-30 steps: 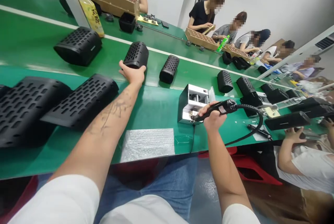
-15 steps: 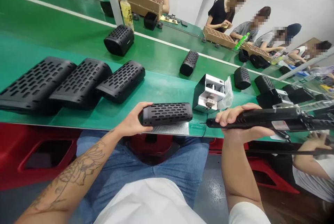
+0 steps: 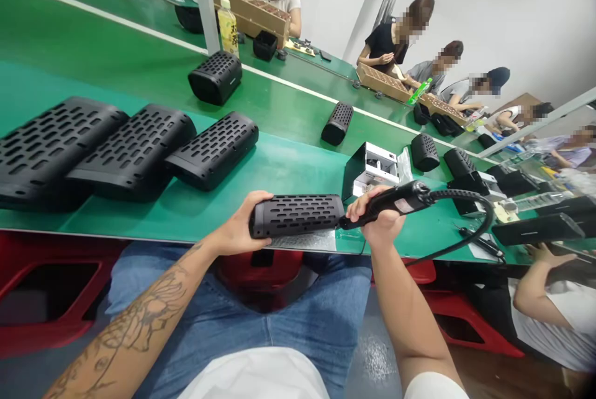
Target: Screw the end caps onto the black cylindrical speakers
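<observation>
Gripping the black perforated plastic speaker shell lengthwise, the left hand is steadying it over the green desk edge; the right hand, clenched around the black corded electric screwdriver, is presenting its tip to the shell's end.

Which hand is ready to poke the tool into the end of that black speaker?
The right hand. It holds the screwdriver, tip at the speaker's end, while the left hand grips the speaker.
</observation>
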`<state>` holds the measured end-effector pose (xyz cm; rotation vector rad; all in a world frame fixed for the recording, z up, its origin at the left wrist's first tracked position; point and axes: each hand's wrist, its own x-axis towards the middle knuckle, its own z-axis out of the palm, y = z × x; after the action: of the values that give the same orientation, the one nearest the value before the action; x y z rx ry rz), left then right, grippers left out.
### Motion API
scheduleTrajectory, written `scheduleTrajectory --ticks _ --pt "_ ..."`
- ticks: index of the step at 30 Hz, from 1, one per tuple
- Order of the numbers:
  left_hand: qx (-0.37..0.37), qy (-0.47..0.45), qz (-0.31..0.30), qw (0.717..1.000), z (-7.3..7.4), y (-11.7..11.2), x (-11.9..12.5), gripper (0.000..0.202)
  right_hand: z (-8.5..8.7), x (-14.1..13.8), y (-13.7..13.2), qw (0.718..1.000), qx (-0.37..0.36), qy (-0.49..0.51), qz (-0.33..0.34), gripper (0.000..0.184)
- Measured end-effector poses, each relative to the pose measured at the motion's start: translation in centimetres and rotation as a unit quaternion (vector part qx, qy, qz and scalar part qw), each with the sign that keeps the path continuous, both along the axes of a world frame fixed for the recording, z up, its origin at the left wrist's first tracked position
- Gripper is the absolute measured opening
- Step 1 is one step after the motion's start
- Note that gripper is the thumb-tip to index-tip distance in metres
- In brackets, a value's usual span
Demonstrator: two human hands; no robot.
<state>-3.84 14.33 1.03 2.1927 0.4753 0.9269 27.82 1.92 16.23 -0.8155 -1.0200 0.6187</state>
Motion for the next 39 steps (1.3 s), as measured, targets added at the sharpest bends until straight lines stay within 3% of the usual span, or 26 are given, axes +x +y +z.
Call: scheduleTrajectory --ticks 4,8,11,13,15,18,21,24,26,27,30,32,34,36,39 --pt "0.004 0.012 0.002 1.000 0.1 0.2 -0.2 0.108 -0.1 0.1 -0.7 1.000 0.020 0.003 0.009 0.065" --pt "0.056 0.017 0.052 0.997 0.7 -0.5 -0.2 0.109 1.5 0.5 -2.5 0.995 0.084 -0.046 -0.023 0.065" --pt "0.193 -0.055 0.161 0.966 1.9 -3.8 0.4 0.097 2.9 0.3 -4.2 0.991 0.117 -0.068 -0.024 0.076" --pt "0.235 -0.126 0.188 0.945 3.0 -7.2 1.5 0.076 3.6 -0.5 -5.4 0.991 0.117 -0.068 0.008 0.087" --pt "0.154 -0.139 0.138 0.968 4.3 -10.7 3.0 0.059 4.0 -1.5 -6.6 0.992 0.110 -0.056 0.041 0.088" --pt "-0.074 -0.117 0.015 0.990 5.8 -13.9 5.4 0.048 4.1 -3.2 -8.1 0.994 0.077 -0.046 0.054 0.071" --pt "-0.180 -0.135 -0.039 0.974 6.4 -14.2 6.6 0.032 4.1 -4.6 -9.0 0.996 0.059 -0.052 0.048 0.064" --pt "-0.242 -0.154 -0.033 0.957 6.4 -14.0 6.9 0.032 4.2 -5.6 -9.9 0.997 0.033 -0.056 0.029 0.060" --pt "-0.351 -0.171 -0.034 0.920 6.5 -14.4 6.9 0.036 4.5 -6.1 -10.6 0.997 0.008 -0.074 -0.003 0.057" --pt "-0.419 -0.184 -0.038 0.888 6.6 -14.7 7.0 0.039 4.5 -6.4 -11.1 0.996 0.004 -0.087 -0.016 0.057" --pt "-0.598 -0.242 -0.060 0.762 6.9 -15.7 7.2 0.048 4.3 -7.2 -12.3 0.993 0.014 -0.119 -0.015 0.056" --pt "-0.673 -0.281 -0.071 0.681 7.1 -16.3 7.3 0.051 3.8 -7.8 -12.7 0.991 0.038 -0.130 -0.013 0.052" --pt "-0.718 -0.311 -0.075 0.619 7.4 -16.7 7.3 0.051 3.2 -8.4 -12.8 0.987 0.061 -0.146 -0.022 0.049" --pt "-0.742 -0.325 -0.085 0.581 7.6 -17.1 7.3 0.050 2.6 -8.9 -12.7 0.984 0.077 -0.160 -0.028 0.047" --pt "-0.755 -0.340 -0.089 0.553 7.9 -17.7 7.4 0.049 2.3 -9.0 -12.9 0.983 0.074 -0.166 -0.008 0.048"
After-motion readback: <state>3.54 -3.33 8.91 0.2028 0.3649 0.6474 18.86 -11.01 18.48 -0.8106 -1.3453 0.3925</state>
